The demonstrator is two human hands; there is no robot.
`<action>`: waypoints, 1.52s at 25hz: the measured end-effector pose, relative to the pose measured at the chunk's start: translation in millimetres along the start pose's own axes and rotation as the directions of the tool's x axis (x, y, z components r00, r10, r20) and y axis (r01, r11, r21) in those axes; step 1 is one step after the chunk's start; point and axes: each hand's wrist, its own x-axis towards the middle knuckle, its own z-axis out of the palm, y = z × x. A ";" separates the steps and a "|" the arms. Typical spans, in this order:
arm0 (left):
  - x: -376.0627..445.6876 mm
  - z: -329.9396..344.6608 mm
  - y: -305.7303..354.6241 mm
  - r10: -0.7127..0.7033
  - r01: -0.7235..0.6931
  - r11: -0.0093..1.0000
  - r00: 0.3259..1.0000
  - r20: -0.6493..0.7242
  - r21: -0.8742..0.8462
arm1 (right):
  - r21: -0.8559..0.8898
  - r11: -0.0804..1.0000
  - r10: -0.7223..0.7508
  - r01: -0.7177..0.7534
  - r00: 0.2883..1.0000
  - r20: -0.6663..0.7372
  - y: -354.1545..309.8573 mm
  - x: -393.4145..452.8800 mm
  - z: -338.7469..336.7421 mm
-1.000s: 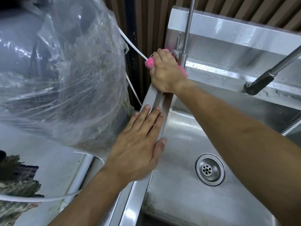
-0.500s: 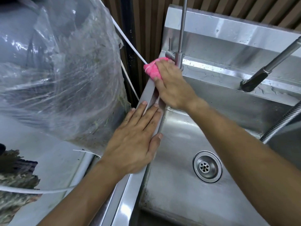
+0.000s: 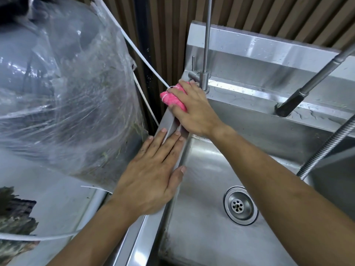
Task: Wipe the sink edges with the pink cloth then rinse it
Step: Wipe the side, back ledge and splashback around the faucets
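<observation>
Wiping sink rim, far-left corner

R hand [image 3: 194,110] presses pink cloth [image 3: 173,98] onto the sink's [image 3: 203,217] left rim near the back corner, just beside the thin tap [image 3: 204,77]; fingers lie over the cloth, thumb curled round its near edge, gripping it. L hand [image 3: 151,175] rests flat on the same rim nearer the camera, fingers straight, holding nothing, w/ thumb at the basin side. Drain [image 3: 240,205] sits in the basin floor. Clear plastic bag [image 3: 67,96] bulges left of the rim; sprayer head [image 3: 288,104] hangs over the back ledge at right.
</observation>
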 end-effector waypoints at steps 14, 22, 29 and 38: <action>114.5 1.9 -12.8 -0.113 0.114 0.993 0.993 0.037 -0.032 | -0.622 0.783 -0.258 -0.024 0.897 -0.359 74.8 58.1 -85.3; 112.4 -0.6 -10.2 -0.092 0.092 0.996 0.996 0.015 0.000 | -0.870 0.430 -0.478 0.243 0.879 0.010 118.4 46.8 -102.5; 112.8 -0.4 -11.0 -0.077 0.077 0.995 0.997 -0.010 -0.067 | -0.899 0.352 -0.524 0.260 0.851 0.041 110.7 69.7 -110.4; 110.3 1.0 -8.7 -0.076 0.075 0.996 0.997 -0.024 -0.050 | -0.895 0.401 -0.480 0.197 0.877 -0.022 87.5 92.1 -101.1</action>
